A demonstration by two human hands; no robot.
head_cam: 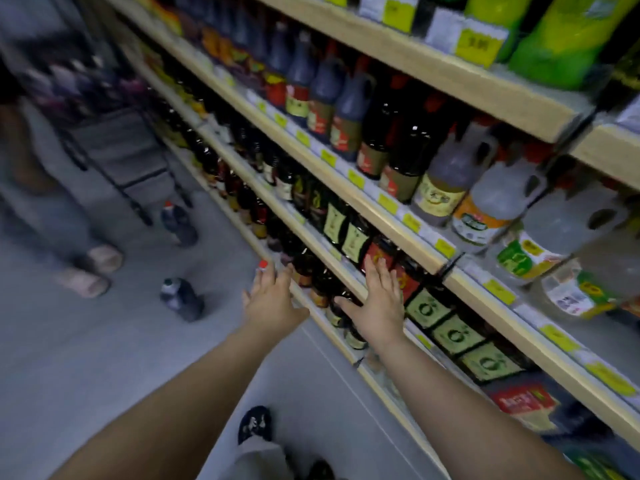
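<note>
Forearms reach in from the bottom edge, with a dark shoe (254,424) on the grey floor below. Left hand (272,301): fingers straight and spread, tips by a red-capped bottle (263,265); contact can't be told. Right hand (379,299): flat, fingers wide, holding nothing, over the shelf edge (341,268) against the red-labelled bottles (410,287). Beside those are green square labels (426,308) with a ring mark, text unreadable. Yellow price tags (388,203) too blurred to read. Two floor bottles (180,299) stand upright at left, near pale slippers (104,259).
</note>
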